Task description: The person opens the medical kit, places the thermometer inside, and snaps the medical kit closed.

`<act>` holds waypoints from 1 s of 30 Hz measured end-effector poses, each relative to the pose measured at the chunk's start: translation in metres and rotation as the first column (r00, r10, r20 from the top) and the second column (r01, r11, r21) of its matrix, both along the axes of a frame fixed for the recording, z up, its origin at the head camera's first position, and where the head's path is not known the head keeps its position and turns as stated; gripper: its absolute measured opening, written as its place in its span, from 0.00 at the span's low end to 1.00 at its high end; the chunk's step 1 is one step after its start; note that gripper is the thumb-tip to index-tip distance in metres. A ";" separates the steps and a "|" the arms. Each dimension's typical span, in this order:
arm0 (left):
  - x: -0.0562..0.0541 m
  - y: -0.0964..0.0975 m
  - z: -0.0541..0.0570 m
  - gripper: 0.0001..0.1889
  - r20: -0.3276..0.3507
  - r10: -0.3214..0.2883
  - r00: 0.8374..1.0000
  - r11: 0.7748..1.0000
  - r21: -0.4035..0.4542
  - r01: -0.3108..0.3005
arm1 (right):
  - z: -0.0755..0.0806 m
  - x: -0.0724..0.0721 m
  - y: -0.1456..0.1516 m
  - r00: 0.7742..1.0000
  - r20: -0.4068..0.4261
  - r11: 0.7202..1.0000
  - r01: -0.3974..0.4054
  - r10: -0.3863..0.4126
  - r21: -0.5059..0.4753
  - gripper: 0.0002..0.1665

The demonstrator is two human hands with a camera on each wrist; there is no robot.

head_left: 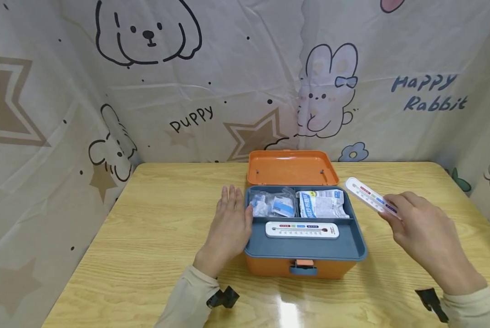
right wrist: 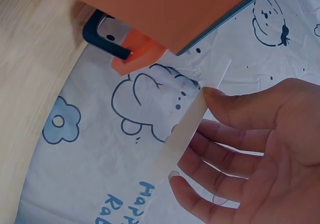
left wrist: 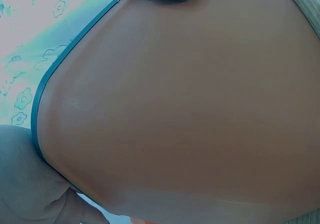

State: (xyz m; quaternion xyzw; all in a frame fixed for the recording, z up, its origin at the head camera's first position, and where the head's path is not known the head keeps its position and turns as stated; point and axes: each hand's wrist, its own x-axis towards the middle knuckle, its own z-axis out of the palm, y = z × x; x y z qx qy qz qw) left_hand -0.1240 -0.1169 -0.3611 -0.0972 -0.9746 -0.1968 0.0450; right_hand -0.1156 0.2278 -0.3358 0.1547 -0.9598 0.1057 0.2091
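Note:
An orange first-aid box point(head_left: 265, 268) with a blue-grey tray point(head_left: 306, 248) stands on the table, its lid point(head_left: 291, 167) tipped back. Fingers straight, my left hand point(head_left: 228, 223) rests against the box's left side. In the left wrist view the box's orange wall point(left wrist: 175, 109) fills most of the picture. My right hand point(head_left: 425, 232) pinches a white thermometer point(head_left: 365, 195) between thumb and fingers, right of the box. Edge-on, that thermometer point(right wrist: 182, 136) shows in the right wrist view. Another white thermometer point(head_left: 302, 230) lies flat in the tray's front compartment.
Clear plastic packets point(head_left: 271, 205) fill the tray's back left compartment. A white and blue packet point(head_left: 320, 203) lies in the back right one. The box's front has a latch point(head_left: 303, 268). Behind the wooden table point(head_left: 179, 196) hangs a printed cloth point(head_left: 212, 82).

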 end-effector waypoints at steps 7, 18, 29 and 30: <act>0.000 0.001 0.000 0.31 0.002 -0.004 1.000 1.000 0.012 0.004 | 0.003 0.001 -0.004 1.000 0.006 1.000 -0.011 0.011 0.005 0.24; 0.001 0.000 0.001 0.31 0.014 0.000 1.000 1.000 0.021 0.000 | -0.001 0.000 -0.006 0.999 -0.013 0.999 -0.047 0.047 0.017 0.22; -0.001 0.000 0.001 0.31 0.033 0.007 0.999 1.000 0.009 -0.008 | -0.001 0.001 -0.011 0.997 -0.029 0.997 -0.072 0.072 0.012 0.21; -0.001 0.000 0.001 0.31 0.035 0.007 0.999 1.000 0.010 -0.008 | -0.001 0.001 -0.012 0.997 -0.030 0.997 -0.072 0.073 0.011 0.21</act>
